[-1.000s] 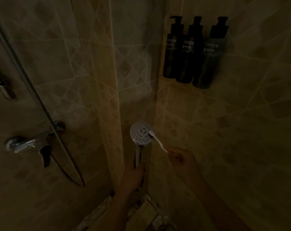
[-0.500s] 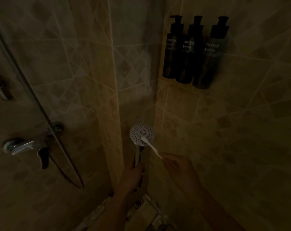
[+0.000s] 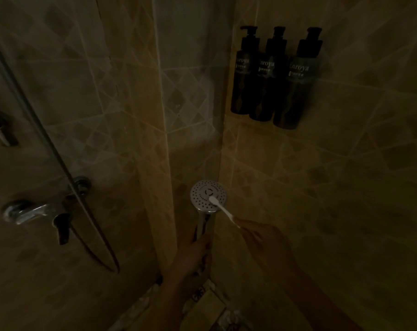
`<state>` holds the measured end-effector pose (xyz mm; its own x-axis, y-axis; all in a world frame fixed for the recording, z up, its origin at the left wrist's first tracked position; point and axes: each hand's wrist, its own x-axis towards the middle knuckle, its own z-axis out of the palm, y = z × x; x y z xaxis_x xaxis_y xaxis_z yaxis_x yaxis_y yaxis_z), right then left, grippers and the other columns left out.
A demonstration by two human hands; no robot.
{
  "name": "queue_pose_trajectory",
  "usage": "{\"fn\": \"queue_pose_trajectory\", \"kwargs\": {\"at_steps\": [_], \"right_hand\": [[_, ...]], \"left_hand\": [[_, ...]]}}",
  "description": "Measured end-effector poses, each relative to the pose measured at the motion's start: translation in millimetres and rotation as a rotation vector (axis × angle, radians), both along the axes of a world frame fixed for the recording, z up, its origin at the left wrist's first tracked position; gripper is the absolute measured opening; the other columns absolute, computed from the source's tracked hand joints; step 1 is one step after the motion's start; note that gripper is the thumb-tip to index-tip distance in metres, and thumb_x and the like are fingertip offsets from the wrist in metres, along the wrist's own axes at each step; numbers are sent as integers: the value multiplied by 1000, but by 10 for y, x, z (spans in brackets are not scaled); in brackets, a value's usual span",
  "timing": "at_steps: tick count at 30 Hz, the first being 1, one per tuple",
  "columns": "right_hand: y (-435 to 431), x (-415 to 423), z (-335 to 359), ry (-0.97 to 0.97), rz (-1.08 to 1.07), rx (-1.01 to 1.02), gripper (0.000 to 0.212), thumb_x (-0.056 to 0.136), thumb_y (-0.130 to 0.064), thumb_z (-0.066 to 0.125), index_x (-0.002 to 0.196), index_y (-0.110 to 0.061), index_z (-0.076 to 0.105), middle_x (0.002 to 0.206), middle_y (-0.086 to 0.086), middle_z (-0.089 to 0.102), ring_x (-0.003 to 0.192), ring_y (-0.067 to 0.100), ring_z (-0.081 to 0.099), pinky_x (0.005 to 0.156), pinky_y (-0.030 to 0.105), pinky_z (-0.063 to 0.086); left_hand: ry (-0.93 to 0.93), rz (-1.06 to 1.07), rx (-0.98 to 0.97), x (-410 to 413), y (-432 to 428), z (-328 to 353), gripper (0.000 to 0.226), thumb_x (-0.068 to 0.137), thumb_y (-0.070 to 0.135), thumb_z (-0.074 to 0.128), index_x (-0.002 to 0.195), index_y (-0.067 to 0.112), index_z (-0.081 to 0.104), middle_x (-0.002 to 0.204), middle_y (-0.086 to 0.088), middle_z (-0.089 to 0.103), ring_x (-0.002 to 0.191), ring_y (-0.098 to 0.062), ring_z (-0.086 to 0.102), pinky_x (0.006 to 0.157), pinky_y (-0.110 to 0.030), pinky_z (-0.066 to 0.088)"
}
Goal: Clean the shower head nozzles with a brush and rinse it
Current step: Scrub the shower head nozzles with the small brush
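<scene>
The work is in its scrubbing stage. The left hand (image 3: 193,256) is wrapped round the chrome handle of the shower head (image 3: 204,191), holding it upright in front of the corner where the two tiled walls meet, with the nozzle face turned toward the camera. The right hand (image 3: 266,242) pinches the far end of a white brush (image 3: 223,209), fingers curled on its handle. The bristle end lies on the nozzle face, just below and right of its centre ring.

How much of the face is already clean cannot be judged (the light is very dim, and the nozzles show only as dark dots). The brush covers a small patch, so I would expect the other nozzles to need attention before the brushing counts as finished.

Rinsing looks not yet begun: no water shows from the head or on the nearer tiles. The tap (image 3: 35,211) sits on the left wall, well apart from both hands, with the hose (image 3: 57,154) running past it. For that step one hand would need to let go and reach it.

Three dark pump bottles (image 3: 274,77) hang on the right wall near the corner, untouched.
</scene>
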<state>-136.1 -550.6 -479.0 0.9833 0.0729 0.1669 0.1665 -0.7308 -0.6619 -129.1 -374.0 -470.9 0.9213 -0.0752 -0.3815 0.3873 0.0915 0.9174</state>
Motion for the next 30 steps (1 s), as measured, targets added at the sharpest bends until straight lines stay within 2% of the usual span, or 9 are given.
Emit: {"fn": "queue_pose_trajectory", "kwargs": {"at_steps": [8, 10, 12, 16, 20, 23, 25, 27, 30], "right_hand": [[49, -52, -44, 18, -12, 113, 30, 94, -23, 52, 113, -45, 59, 116, -15, 64, 106, 2, 60, 95, 16, 44], [25, -11, -75, 32, -59, 152, 26, 94, -20, 52, 115, -32, 64, 115, -11, 64, 107, 4, 60, 92, 12, 42], [-23, 22, -26, 42, -91, 168, 29, 95, -19, 50, 122, -20, 63, 117, -8, 61, 112, 4, 55, 94, 14, 39], [100, -116, -24, 9, -31, 186, 29, 92, -16, 57, 115, -32, 61, 117, -10, 62, 103, -4, 58, 93, 3, 38], [73, -81, -49, 0, -30, 148, 31, 91, -18, 58, 116, -37, 57, 115, -14, 59, 106, 0, 57, 92, 0, 34], [28, -30, 44, 23, -44, 96, 28, 93, -17, 55, 119, -29, 59, 116, -7, 61, 93, -16, 52, 90, 1, 34], [63, -25, 62, -50, -39, 58, 28, 94, -18, 54, 119, -30, 58, 115, -10, 58, 100, -13, 52, 89, -3, 30], [149, -62, 60, -50, -15, 46, 31, 94, -15, 53, 124, -20, 59, 116, -11, 54, 110, 0, 49, 91, -5, 27], [148, -34, 112, -89, -11, 64, 28, 93, -16, 55, 120, -24, 61, 111, -8, 62, 101, 1, 56, 86, -5, 33]], "left_hand": [[51, -5, -12, -37, 19, -15, 8, 93, 19, 49, 89, 23, 55, 63, -4, 50, 39, -9, 40, 36, -19, 30], [51, -16, 23, -40, 20, -10, 11, 94, 18, 47, 87, 19, 55, 62, -4, 50, 36, -9, 39, 36, -19, 28], [33, -22, 51, -53, -3, 0, 10, 95, 18, 46, 94, 18, 56, 62, -4, 50, 36, -10, 38, 35, -19, 27], [14, -31, 94, -79, -14, 36, 27, 94, 17, 46, 120, 20, 50, 64, -4, 51, 41, -11, 41, 40, -21, 31], [-61, -21, 122, -142, -56, 113, 14, 98, 18, 42, 107, 24, 51, 64, -4, 52, 39, -7, 47, 34, -15, 36], [-102, -14, 108, -154, -78, 195, 22, 98, 16, 42, 117, 25, 48, 67, -5, 55, 41, -7, 52, 35, -14, 40], [-127, 4, 111, -138, -100, 239, 28, 98, 17, 42, 125, 16, 48, 83, -16, 62, 64, -21, 66, 51, -24, 55], [-145, 9, 129, -136, -114, 285, 34, 98, 21, 42, 132, 17, 44, 113, -25, 60, 98, -41, 62, 80, -46, 53], [-166, 23, 143, -129, -107, 292, 36, 98, 20, 41, 134, 15, 43, 121, -27, 56, 100, -42, 60, 82, -50, 47]]}}
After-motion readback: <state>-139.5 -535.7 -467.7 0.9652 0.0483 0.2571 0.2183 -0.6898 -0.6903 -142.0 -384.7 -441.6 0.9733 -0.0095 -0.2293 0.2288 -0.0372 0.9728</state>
